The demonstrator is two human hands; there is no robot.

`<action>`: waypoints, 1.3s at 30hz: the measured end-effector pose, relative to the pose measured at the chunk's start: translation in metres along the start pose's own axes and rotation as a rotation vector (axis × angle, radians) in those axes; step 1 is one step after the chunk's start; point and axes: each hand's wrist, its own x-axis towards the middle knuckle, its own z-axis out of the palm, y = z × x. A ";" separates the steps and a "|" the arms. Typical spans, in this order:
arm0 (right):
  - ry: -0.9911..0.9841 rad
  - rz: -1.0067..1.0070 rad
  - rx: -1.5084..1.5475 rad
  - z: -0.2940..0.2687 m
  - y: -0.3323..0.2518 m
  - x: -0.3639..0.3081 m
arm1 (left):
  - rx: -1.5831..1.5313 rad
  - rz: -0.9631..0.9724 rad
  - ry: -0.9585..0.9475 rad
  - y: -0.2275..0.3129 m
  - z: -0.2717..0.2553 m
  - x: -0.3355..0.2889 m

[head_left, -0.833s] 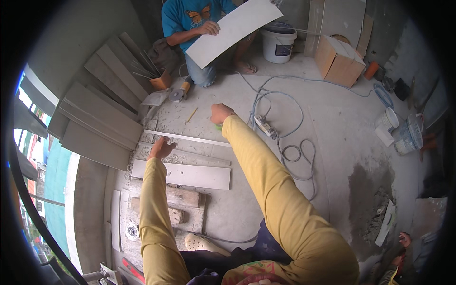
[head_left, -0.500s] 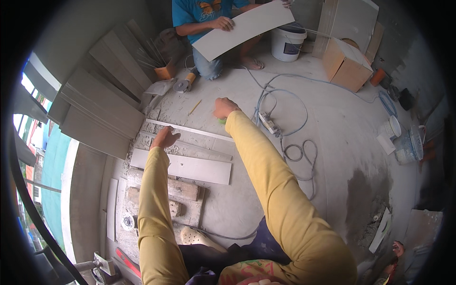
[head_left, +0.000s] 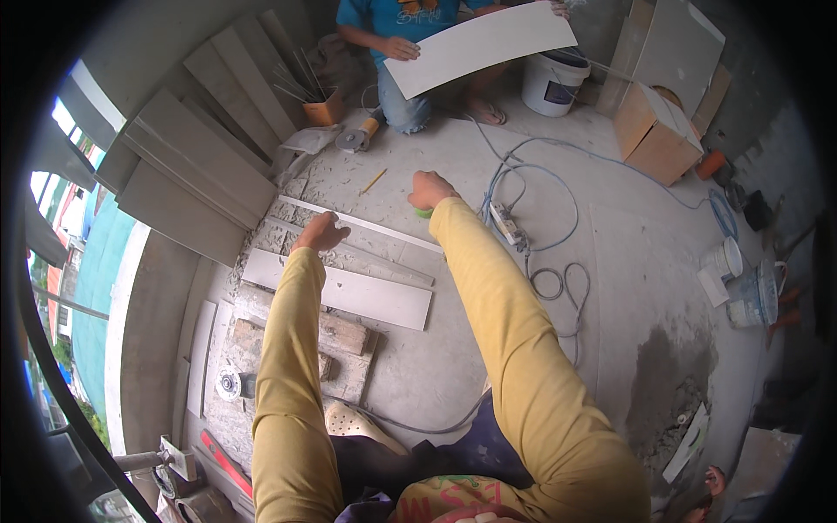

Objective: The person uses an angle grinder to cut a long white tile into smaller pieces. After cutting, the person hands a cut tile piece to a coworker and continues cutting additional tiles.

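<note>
My left hand (head_left: 321,232) reaches over the floor with its fingers loosely bent and the thumb apart. Its fingertips overlap a thin pale strip (head_left: 375,229) in the picture; whether they touch it I cannot tell. Farther forward and to the right, my right hand (head_left: 430,190) is closed like a fist. A small green thing (head_left: 424,213) shows at its underside, too small to name. Nearer me lie another narrow strip (head_left: 384,262) and a wider white tile piece (head_left: 349,292). A yellow pencil (head_left: 373,181) rests on the dusty floor beyond my hands.
Across from me a person holds a long pale board (head_left: 479,48). An angle grinder (head_left: 356,138) lies near that person's knee; another grinder (head_left: 234,383) is beside wooden blocks (head_left: 344,334). Tiles (head_left: 200,166) lean at left. Cables (head_left: 523,187), a bucket (head_left: 555,83) and a carton (head_left: 656,131) stand right.
The view has shifted a little, moving the far floor items rightward in the picture. My hands keep nearly the same poses over the strips. The other person still holds the board.
</note>
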 end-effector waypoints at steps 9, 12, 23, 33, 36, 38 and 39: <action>0.006 0.028 -0.001 -0.005 0.003 -0.005 | 0.015 0.003 -0.023 -0.001 0.005 0.006; 0.016 0.001 0.013 -0.007 0.000 -0.008 | 0.017 0.033 0.049 -0.017 0.007 0.007; 0.009 0.012 -0.003 -0.001 0.005 -0.001 | 0.012 0.022 0.000 -0.010 0.004 0.007; 0.038 0.005 0.005 0.007 0.003 0.003 | 0.021 -0.010 0.009 0.001 0.002 0.000; 0.018 -0.003 -0.018 0.006 0.006 0.006 | 0.005 -0.025 -0.017 0.009 0.001 0.001; 0.026 -0.007 -0.012 0.008 0.003 0.005 | 0.022 -0.016 -0.014 0.008 0.000 0.001; 0.030 -0.009 -0.010 0.008 0.001 0.005 | 0.030 -0.011 -0.012 0.007 -0.001 0.001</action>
